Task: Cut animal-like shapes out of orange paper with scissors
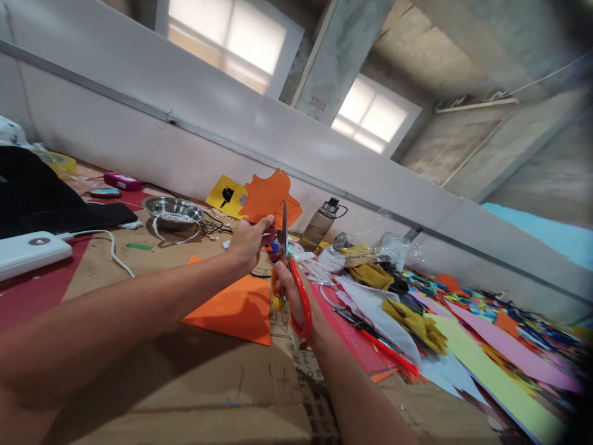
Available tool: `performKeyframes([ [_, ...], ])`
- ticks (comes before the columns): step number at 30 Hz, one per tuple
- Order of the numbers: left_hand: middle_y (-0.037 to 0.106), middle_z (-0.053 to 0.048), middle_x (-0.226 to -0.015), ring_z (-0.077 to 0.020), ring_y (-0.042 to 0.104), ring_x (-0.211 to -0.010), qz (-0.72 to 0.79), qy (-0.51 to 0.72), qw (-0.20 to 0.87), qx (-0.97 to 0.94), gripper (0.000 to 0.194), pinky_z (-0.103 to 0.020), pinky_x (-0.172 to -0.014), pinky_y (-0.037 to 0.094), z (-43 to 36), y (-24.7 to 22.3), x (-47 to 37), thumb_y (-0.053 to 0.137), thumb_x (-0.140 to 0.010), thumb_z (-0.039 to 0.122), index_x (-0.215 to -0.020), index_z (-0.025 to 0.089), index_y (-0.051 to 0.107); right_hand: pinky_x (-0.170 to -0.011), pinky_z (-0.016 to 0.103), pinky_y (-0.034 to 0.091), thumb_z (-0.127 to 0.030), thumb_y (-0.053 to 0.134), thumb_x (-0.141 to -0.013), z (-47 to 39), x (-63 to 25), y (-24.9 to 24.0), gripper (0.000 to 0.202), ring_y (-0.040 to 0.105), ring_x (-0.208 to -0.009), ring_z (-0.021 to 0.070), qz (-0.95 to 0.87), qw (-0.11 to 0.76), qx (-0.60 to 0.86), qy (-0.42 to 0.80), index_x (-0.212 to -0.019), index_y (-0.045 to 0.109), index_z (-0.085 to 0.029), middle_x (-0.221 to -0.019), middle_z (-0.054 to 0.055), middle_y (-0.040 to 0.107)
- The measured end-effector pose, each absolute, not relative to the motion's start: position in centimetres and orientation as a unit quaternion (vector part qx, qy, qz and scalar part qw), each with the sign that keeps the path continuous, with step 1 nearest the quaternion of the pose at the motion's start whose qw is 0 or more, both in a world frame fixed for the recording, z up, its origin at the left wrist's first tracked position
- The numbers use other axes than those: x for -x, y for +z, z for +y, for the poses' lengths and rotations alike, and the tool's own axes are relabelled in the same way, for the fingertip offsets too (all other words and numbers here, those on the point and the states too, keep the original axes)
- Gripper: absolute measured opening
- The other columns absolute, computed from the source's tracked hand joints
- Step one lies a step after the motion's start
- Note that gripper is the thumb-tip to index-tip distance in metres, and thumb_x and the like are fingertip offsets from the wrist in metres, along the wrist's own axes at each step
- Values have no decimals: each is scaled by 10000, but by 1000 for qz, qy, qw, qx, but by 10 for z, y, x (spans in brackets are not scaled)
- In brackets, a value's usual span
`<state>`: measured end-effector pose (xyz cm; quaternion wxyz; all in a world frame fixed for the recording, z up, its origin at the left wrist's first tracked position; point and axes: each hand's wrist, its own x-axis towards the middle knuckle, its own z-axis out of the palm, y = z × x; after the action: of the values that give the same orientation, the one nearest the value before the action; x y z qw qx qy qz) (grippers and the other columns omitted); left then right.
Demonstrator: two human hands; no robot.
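An orange cutout sheet (pixel 269 193) with a wavy edge is held up near the middle of the view. My left hand (pixel 250 243) pinches its lower edge. My right hand (pixel 290 287) is wrapped round the red handle of the scissors (pixel 302 309), whose blades point upward at the sheet's lower right part, where thin drawn lines show. Below my hands, a larger orange sheet (pixel 234 312) lies on the brown cardboard. Just left of the raised cutout is a yellow card (pixel 223 194) with a black shape on it.
A metal bowl (pixel 173 224) with white string stands at the left, near a white power bank (pixel 34 253). Behind my right hand is a bottle (pixel 319 224). Red-handled scissors (pixel 389 351), fabric and coloured sheets (pixel 504 377) are piled at the right.
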<state>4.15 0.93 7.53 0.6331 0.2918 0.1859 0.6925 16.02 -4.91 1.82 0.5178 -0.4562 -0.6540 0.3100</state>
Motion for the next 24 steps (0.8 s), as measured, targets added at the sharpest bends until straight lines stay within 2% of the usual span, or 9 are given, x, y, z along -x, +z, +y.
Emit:
performKeyframes([
  [6, 656, 23, -662, -84, 572, -535, 179, 693, 634, -295, 126, -211, -554, 471, 9, 75, -43, 728, -746, 68, -764, 149, 634, -517, 249, 367, -626, 619, -861, -51, -157, 21, 392, 415, -578, 129, -597, 539, 449, 389, -912, 564, -241, -681, -32, 436],
  [12, 648, 19, -646, -86, 569, -535, 180, 699, 628, -291, 97, -213, -561, 481, 7, 76, -42, 697, -780, 62, -762, 138, 639, -523, 243, 371, -643, 629, -846, -51, -158, 20, 424, 439, -570, 113, -597, 539, 454, 383, -868, 537, -229, -699, -32, 465],
  [24, 646, 18, -642, -87, 565, -537, 181, 701, 622, -298, 130, -221, -565, 483, 8, 75, -43, 747, -746, 77, -730, 143, 637, -508, 224, 380, -638, 628, -837, -49, -159, 18, 451, 439, -607, 113, -593, 534, 452, 399, -1011, 604, -222, -755, -24, 458],
])
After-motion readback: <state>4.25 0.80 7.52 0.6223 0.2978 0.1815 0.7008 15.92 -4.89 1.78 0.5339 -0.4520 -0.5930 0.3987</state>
